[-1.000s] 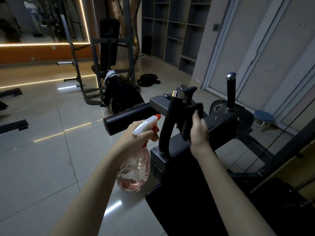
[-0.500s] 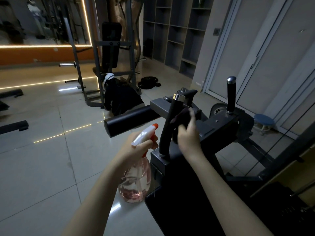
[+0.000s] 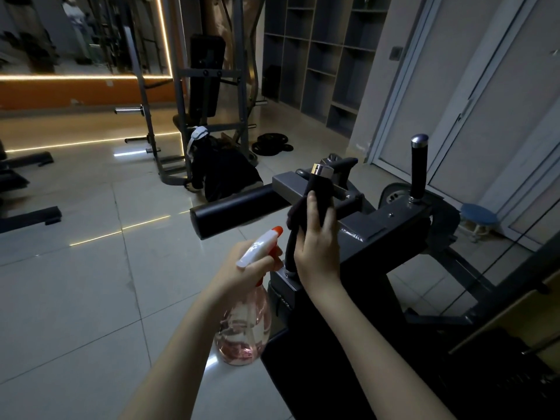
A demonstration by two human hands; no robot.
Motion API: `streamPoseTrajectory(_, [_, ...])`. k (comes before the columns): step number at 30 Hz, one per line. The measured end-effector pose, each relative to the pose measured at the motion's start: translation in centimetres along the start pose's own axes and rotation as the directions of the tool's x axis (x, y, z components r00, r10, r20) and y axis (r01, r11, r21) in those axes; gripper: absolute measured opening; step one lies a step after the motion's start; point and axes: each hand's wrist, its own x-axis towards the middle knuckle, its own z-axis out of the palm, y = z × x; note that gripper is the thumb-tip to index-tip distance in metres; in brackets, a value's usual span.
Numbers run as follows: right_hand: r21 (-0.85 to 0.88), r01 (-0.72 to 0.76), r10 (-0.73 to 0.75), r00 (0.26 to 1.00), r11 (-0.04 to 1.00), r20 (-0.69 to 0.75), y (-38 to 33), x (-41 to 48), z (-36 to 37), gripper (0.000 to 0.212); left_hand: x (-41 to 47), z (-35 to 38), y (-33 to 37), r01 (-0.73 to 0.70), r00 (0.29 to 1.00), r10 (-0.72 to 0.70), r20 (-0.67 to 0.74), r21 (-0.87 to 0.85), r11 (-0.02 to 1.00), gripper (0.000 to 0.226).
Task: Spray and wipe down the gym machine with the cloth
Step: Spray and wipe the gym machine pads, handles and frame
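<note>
A black gym machine (image 3: 391, 234) fills the right half of the head view, with a padded roller (image 3: 233, 210) sticking out to the left and two upright handles. My right hand (image 3: 316, 237) grips a dark cloth (image 3: 315, 195) wrapped round the near handle, whose chrome cap (image 3: 321, 169) shows above it. My left hand (image 3: 245, 268) holds a clear pink spray bottle (image 3: 245, 325) by its white and orange trigger head, just left of that handle, nozzle pointing up and right.
The far handle (image 3: 418, 168) stands upright at the right. Beyond the roller a person in dark clothes (image 3: 221, 174) crouches by a grey rack (image 3: 194, 116). Weight plates (image 3: 271, 142) lie on the tiled floor. A blue stool (image 3: 478, 218) sits near the right wall.
My right hand with the cloth shifted from the machine's frame onto the near handle and slid up along it. The spray bottle stayed low beside the machine.
</note>
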Motion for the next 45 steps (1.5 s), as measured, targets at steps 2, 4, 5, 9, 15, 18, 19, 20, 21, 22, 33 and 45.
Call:
streamPoseTrajectory(2, [0.011,0.014,-0.015,0.999,1.0,0.031,0.3,0.1,-1.5,0.06,-0.5,0.0,0.4,0.008,1.0,-0.008,-0.011,-0.005,1.0,0.015])
streamPoseTrajectory(4, [0.063,0.024,-0.021,0.999,0.998,-0.038,0.2,1.6,-3.7,0.055,-1.0,-0.1,0.8,0.006,1.0,-0.006,-0.009,-0.011,1.0,0.016])
streamPoseTrajectory(5, [0.064,0.037,-0.031,0.995,0.997,-0.094,0.0,2.6,-4.4,0.05,-1.2,-0.1,0.8,0.009,1.0,-0.009,-0.005,-0.008,1.0,0.016])
streamPoseTrajectory(9, [-0.119,0.173,-0.178,0.983,0.978,-0.036,-0.3,5.5,-1.9,0.045,-1.3,-0.6,0.0,0.03,0.999,-0.03,-0.033,0.003,1.0,0.016])
streamPoseTrajectory(15, [-0.293,0.399,-0.449,0.884,0.869,-0.127,1.9,3.7,0.4,0.026,-2.0,-0.6,-0.2,0.046,0.996,-0.046,-0.071,-0.004,0.999,0.024])
streamPoseTrajectory(18, [-0.281,0.434,-0.486,0.861,0.856,-0.15,2.1,2.4,0.8,0.023,-2.2,-0.5,-0.1,0.041,0.996,-0.041,-0.08,-0.001,0.999,0.021])
streamPoseTrajectory(19, [-0.267,0.44,-0.488,0.859,0.858,-0.152,2.2,2.1,0.9,0.021,-2.2,-0.6,-0.2,0.048,0.996,-0.048,-0.073,-0.002,0.999,0.019])
streamPoseTrajectory(20, [-0.252,0.448,-0.492,0.857,0.857,-0.15,2.4,1.7,1.0,0.019,-2.0,-0.6,-0.5,0.055,0.996,-0.055,-0.066,0.009,0.998,0.018])
streamPoseTrajectory(21, [-0.234,0.461,-0.498,0.856,0.856,-0.138,2.5,1.2,0.9,0.018,-1.9,-0.7,-0.6,0.058,0.997,-0.056,-0.06,0.024,0.998,0.016])
streamPoseTrajectory(22, [-0.212,0.473,-0.503,0.856,0.855,-0.12,2.7,0.6,1.0,0.018,-1.8,-0.8,-0.8,0.058,0.997,-0.056,-0.054,0.032,0.998,0.011])
streamPoseTrajectory(33, [-0.081,0.516,-0.511,0.856,0.853,0.075,4.1,-4.3,1.7,0.022,-1.6,-1.3,-3.0,0.057,0.997,-0.055,-0.06,0.029,0.998,0.022])
streamPoseTrajectory(45, [0.438,0.018,0.014,0.997,0.899,-0.071,4.7,-6.3,-1.3,0.03,-3.4,-0.2,-4.1,0.091,0.981,-0.079,-0.179,0.056,0.994,0.024])
